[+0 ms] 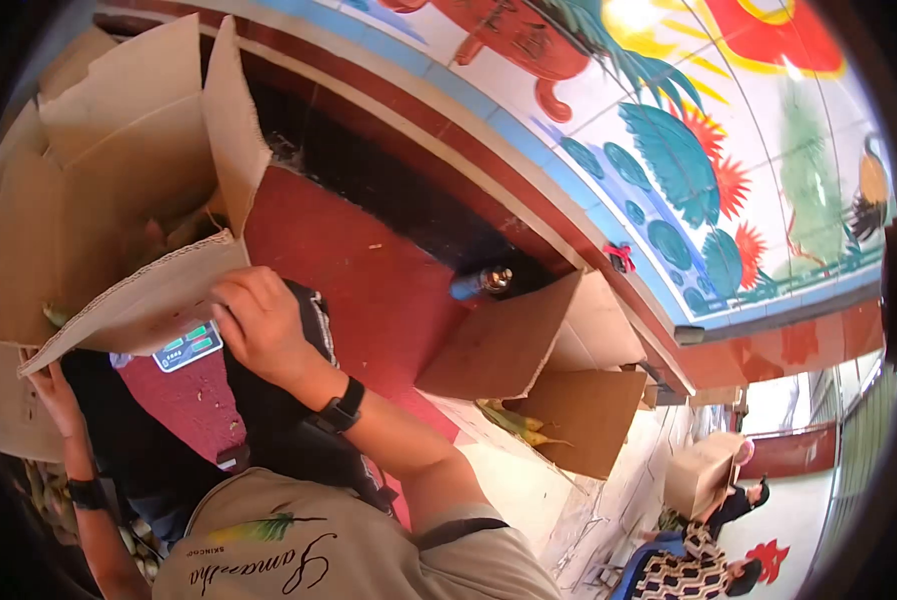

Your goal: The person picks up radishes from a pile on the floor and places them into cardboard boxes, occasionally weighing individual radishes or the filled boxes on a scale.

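Observation:
An open cardboard box (119, 190) stands in front of me, its flaps raised. My left hand (57, 398) grips the lower left corner of its near flap (159, 290). At the flap's right end, my right hand (259, 325) has its fingers curled against the edge. Inside the box, a yellow-green piece (55, 316) shows at the left, and something brownish lies in shadow. Below the flap, a panel with green displays (191, 346), like that of a weighing scale, shows between my legs.
Another open box (509, 345) to the right holds several ears of corn (524, 425). A bottle (481, 283) stands by the wall on the red floor (369, 300). Several pale pieces lie at lower left. Two people (684, 570) are farther off near a carton (704, 475).

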